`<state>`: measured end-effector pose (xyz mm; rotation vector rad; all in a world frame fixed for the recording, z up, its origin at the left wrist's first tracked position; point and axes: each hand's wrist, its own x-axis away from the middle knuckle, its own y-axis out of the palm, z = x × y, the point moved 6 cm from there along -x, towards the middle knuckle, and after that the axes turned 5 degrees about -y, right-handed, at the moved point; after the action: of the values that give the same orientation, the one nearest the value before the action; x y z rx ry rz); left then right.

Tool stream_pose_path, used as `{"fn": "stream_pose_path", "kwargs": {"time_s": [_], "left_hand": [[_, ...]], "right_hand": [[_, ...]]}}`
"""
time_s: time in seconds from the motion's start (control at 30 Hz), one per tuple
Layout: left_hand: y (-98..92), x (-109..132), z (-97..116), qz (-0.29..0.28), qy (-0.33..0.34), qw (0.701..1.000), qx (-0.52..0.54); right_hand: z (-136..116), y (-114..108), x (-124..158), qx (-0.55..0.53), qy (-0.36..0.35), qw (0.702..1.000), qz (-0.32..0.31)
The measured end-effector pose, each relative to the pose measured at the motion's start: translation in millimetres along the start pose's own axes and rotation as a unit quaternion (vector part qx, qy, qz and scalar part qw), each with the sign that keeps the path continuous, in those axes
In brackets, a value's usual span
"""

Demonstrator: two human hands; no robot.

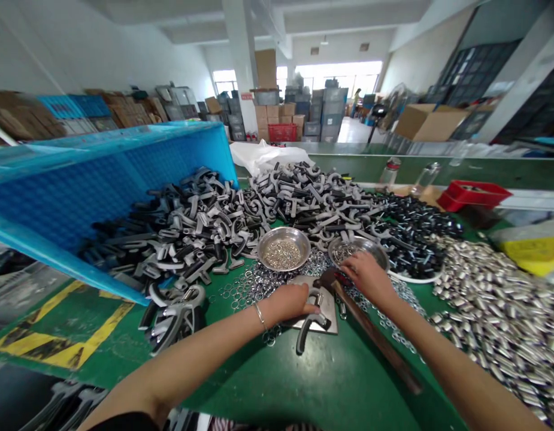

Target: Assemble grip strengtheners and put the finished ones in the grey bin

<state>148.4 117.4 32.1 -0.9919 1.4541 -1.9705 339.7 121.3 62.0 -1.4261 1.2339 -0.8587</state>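
Observation:
My left hand [289,304], with a bracelet at the wrist, is closed around a grey and black curved handle part [309,326] over a flat metal plate [331,323]. My right hand [364,274] reaches over the rim of the right metal bowl [379,254], its fingers bent down and together at small parts; what they pinch is too small to tell. A second metal bowl [283,250] full of tiny metal pieces stands to the left. Between my hands a hammer [375,335] lies with its head by the plate and its wooden handle toward me.
A blue crate [178,149] on its side spills handle parts [205,221] across the back. Loose rings [247,290] surround the bowls. Black screws [414,239], metal cylinders [496,299] and a red tray [477,194] are at the right. Finished-looking handles [175,317] lie left.

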Motion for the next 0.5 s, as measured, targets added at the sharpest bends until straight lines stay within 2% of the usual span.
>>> {"fn": "stream_pose_path", "kwargs": {"time_s": [0.07, 0.13, 0.23, 0.3, 0.4, 0.5], "left_hand": [[-13.5, -12, 6, 0.036, 0.014, 0.998, -0.053], [-32.0, -30, 16, 0.063, 0.034, 0.995, -0.065], [-59.6, -75, 38, 0.091, 0.074, 0.991, -0.067], [-69.0, -110, 55, 0.1, 0.106, 0.987, -0.07], [-64.3, -155, 73, 0.098, 0.125, 0.984, -0.081], [-47.1, -178, 78, 0.088, 0.123, 0.985, -0.088]], "right_hand": [[35, -5, -12, 0.032, 0.024, 0.999, 0.002], [58, -1, -20, 0.055, 0.039, 0.998, -0.009], [74, 14, -31, 0.075, 0.054, 0.995, -0.027], [78, 25, -38, 0.08, 0.062, 0.994, -0.037], [82, 34, -44, 0.082, 0.07, 0.993, -0.049], [89, 39, -43, 0.083, 0.081, 0.991, -0.063]]}}
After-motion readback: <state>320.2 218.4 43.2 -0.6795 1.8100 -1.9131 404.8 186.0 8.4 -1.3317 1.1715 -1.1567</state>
